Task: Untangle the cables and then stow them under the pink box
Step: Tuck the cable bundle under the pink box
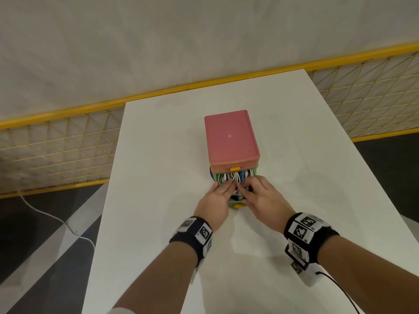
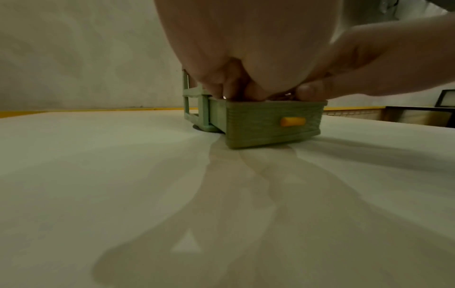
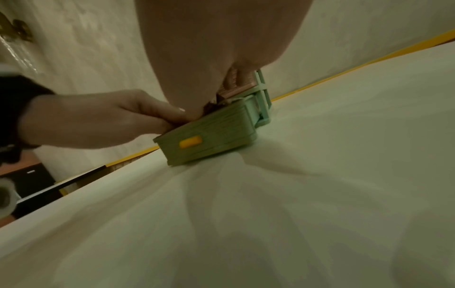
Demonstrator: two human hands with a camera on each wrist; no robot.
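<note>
A pink box [image 1: 231, 137] sits on top of a green frame in the middle of the white table [image 1: 158, 143]. Beneath it a green drawer [image 2: 273, 124] with a yellow knob [image 1: 238, 205] is pulled out toward me. White, blue and dark cables [image 1: 235, 176] fill the drawer. My left hand [image 1: 226, 184] lies on the drawer's left part, fingers pressing down on the cables. My right hand [image 1: 244, 186] presses on them from the right, its thumb at the drawer's front rim. Both hands' fingertips are hidden among the cables.
A yellow mesh fence [image 1: 56, 150] runs behind the table and along its left and right sides. A white cord [image 1: 45, 214] lies on the dark floor at the left. Bare tabletop surrounds the box.
</note>
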